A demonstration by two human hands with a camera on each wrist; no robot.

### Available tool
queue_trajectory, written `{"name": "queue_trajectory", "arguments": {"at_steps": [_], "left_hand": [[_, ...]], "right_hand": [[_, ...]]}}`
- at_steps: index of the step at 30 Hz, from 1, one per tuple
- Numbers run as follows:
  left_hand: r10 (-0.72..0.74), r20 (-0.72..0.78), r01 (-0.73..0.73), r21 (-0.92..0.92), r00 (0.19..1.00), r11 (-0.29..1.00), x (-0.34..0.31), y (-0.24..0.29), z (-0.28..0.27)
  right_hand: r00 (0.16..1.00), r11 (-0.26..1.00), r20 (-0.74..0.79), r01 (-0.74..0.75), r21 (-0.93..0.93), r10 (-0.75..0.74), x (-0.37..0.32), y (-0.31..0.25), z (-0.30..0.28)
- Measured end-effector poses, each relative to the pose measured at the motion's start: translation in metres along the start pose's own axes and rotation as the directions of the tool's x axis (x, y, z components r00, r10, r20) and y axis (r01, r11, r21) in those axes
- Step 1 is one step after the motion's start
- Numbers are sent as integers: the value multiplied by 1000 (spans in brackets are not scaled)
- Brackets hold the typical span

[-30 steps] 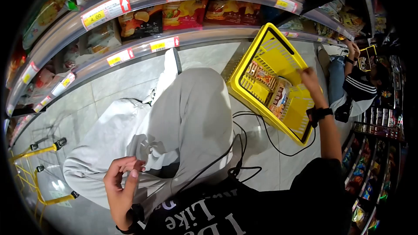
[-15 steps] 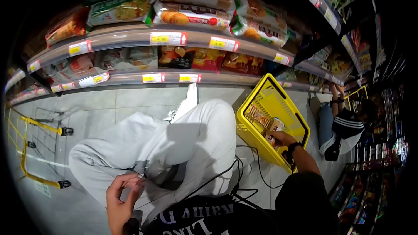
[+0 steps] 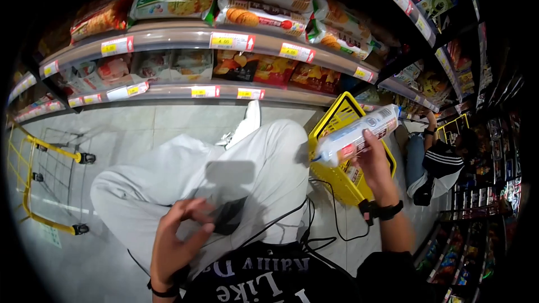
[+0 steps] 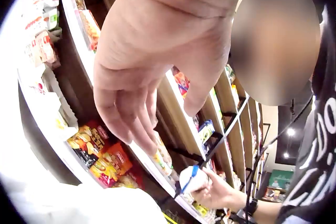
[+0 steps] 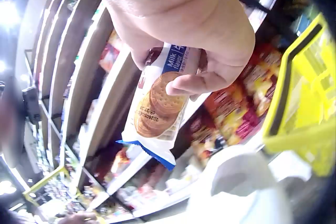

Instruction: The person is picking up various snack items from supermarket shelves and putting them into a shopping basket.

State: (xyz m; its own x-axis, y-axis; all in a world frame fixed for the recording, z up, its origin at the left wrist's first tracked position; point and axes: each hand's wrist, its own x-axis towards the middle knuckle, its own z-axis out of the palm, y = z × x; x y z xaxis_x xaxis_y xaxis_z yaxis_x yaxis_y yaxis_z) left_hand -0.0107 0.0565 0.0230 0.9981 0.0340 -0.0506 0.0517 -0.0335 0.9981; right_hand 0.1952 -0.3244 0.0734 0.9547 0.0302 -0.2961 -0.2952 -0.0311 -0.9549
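Observation:
My right hand (image 3: pixel 377 165) grips a long white pack of milk-flavoured biscuits (image 3: pixel 359 133) around its middle, up over the yellow shopping basket (image 3: pixel 338 102). In the right wrist view, fingers and thumb wrap the biscuit pack (image 5: pixel 157 103), which shows printed round biscuits and a blue crimped end. Another packet (image 3: pixel 353 175) is partly visible inside the basket, mostly hidden behind the hand. Over my lap hovers my left hand (image 3: pixel 178 238), loosely curled and holding nothing. The left wrist view shows that same hand (image 4: pixel 157 50) with its fingers hanging bent and thumb apart.
Shelves ahead carry biscuit packs (image 3: pixel 264 17) above and snack bags (image 3: pixel 275 68) below, behind price-tagged edges. A yellow-framed cart (image 3: pixel 50 151) stands at the left. Black cables (image 3: pixel 306 230) trail beside my leg. Another person (image 3: pixel 441 160) sits at the right near more shelves.
My right hand reached down into the basket, took hold of the biscuit pack and lifted it out. The left hand has stayed over my lap. The head view tilted up toward the shelves.

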Motion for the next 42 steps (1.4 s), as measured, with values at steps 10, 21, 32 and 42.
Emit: {"name": "queue_trajectory", "arguments": {"at_steps": [10, 21, 32, 42], "left_hand": [[62, -139, -68, -35, 988, 997, -18, -6, 6], [-232, -227, 128, -396, 946, 910, -45, -30, -16], [236, -341, -412, -683, 910, 603, -40, 18, 0], [290, 34, -229, -525, 957, 820, -63, 36, -58]], "right_hand": [[826, 989, 557, -138, 58, 82, -77, 64, 199], [822, 981, 565, -159, 112, 69, -59, 74, 182], [773, 676, 539, -200, 709, -336, -113, 31, 194], [664, 986, 731, 75, 148, -160, -119, -38, 161]]}}
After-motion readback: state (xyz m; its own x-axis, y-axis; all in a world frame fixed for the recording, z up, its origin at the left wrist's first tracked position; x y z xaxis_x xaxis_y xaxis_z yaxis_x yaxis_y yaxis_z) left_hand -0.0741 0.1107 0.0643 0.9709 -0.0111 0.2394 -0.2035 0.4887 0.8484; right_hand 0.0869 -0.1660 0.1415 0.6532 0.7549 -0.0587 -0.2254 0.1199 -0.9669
